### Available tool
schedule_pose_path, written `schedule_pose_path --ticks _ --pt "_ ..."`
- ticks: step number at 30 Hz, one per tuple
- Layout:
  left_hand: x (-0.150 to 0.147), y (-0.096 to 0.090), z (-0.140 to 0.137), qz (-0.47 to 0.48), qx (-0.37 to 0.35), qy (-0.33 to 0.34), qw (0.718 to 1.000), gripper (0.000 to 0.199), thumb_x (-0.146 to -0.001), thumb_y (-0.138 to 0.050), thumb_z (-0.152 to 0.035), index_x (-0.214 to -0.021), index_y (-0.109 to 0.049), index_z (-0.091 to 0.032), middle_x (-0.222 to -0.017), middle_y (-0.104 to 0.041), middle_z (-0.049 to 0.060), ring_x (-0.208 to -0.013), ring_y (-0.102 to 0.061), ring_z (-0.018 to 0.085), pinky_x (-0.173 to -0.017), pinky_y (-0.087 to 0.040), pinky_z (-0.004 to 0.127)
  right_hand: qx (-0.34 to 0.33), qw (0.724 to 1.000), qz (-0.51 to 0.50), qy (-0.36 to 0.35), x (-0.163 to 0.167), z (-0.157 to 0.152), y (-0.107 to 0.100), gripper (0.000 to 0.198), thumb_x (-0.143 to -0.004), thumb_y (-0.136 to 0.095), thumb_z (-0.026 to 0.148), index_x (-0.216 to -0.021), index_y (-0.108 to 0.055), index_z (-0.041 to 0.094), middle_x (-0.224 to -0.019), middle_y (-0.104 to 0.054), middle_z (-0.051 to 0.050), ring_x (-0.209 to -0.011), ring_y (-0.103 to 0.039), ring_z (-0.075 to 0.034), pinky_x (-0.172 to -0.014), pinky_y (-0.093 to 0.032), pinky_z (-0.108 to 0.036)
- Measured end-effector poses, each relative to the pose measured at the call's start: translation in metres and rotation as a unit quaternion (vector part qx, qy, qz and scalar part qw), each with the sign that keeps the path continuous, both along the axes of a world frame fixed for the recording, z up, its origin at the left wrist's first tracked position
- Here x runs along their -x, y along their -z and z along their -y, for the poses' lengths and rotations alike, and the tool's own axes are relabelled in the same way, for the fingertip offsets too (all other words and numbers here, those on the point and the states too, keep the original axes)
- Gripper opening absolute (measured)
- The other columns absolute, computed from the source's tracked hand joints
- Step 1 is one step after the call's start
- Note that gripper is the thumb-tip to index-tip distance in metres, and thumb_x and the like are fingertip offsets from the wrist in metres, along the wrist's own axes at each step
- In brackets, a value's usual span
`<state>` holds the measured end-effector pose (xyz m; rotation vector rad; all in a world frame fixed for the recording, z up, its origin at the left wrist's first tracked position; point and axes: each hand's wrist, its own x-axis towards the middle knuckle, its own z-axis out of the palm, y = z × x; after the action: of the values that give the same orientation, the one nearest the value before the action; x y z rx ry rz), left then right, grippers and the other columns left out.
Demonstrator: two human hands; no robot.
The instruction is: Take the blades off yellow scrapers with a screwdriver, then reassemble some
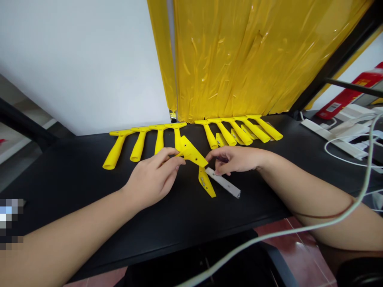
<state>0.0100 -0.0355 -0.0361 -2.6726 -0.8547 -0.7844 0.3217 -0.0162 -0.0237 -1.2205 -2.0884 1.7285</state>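
Note:
My left hand pinches a yellow plastic plate with small holes between thumb and fingers, tilted above the black table. My right hand is just right of it, index finger close to the plate's tip. Its thumb touches the upper end of a grey flat strip with holes; index and thumb are apart, the other fingers curled and partly hidden. Beside the strip lies another yellow plate with small metal screws on it.
Yellow tubular handles with flat heads stand in a left row and a right row along the back of the black table. More yellow plates lie among the right handles. A white cable crosses the foreground; white parts sit at right.

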Motion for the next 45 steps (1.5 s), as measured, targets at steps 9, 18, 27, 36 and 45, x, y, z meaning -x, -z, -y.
schedule_pose_path --ticks 9,18,27,36,45 --pt "-0.001 0.000 0.000 -0.003 -0.001 0.004 1.000 0.020 -0.104 -0.050 -0.019 -0.116 -0.066 -0.020 -0.125 -0.065 0.009 -0.083 -0.070 0.018 -0.064 -0.056 0.031 0.023 0.995 -0.019 0.091 0.010 0.002 0.005 0.035 -0.082 -0.076 0.017 -0.115 -0.064 0.017 -0.079 -0.074 0.001 -0.075 -0.075 -0.016 -0.079 -0.056 -0.030" --pt "0.000 0.000 0.000 -0.003 -0.002 0.009 1.000 0.020 -0.104 -0.050 -0.019 -0.115 -0.066 -0.020 -0.124 -0.065 0.010 -0.081 -0.069 0.017 -0.065 -0.055 0.030 0.042 0.990 -0.034 0.130 0.019 0.000 0.012 0.031 -0.084 -0.079 0.013 -0.110 -0.063 0.018 -0.079 -0.070 0.004 -0.074 -0.078 -0.016 -0.068 -0.056 -0.024" --pt "-0.001 -0.001 0.000 -0.009 -0.004 0.009 1.000 0.021 -0.104 -0.049 -0.019 -0.113 -0.068 -0.019 -0.122 -0.067 0.010 -0.078 -0.069 0.017 -0.064 -0.056 0.030 -0.026 0.992 0.037 0.121 0.022 0.003 0.009 0.029 -0.089 -0.078 0.021 -0.112 -0.061 0.018 -0.078 -0.069 0.003 -0.070 -0.078 -0.016 -0.060 -0.046 -0.023" --pt "0.001 -0.003 0.002 0.007 0.042 0.021 0.999 0.025 -0.101 -0.049 -0.016 -0.119 -0.067 -0.021 -0.126 -0.065 0.010 -0.087 -0.071 0.019 -0.071 -0.058 0.033 -0.063 0.987 0.031 0.144 0.019 0.003 0.000 0.017 -0.094 -0.066 0.018 -0.109 -0.058 0.018 -0.079 -0.069 0.003 -0.065 -0.074 -0.014 -0.060 -0.046 -0.023" --pt "0.000 -0.006 0.004 0.020 0.070 0.018 0.997 0.029 -0.101 -0.048 -0.015 -0.121 -0.067 -0.022 -0.130 -0.064 0.011 -0.090 -0.072 0.019 -0.075 -0.061 0.033 -0.229 0.959 0.167 0.006 0.011 0.009 -0.011 0.059 -0.073 -0.089 0.045 -0.123 -0.066 0.020 -0.095 -0.065 -0.002 -0.078 -0.060 -0.017 -0.066 -0.043 -0.028"
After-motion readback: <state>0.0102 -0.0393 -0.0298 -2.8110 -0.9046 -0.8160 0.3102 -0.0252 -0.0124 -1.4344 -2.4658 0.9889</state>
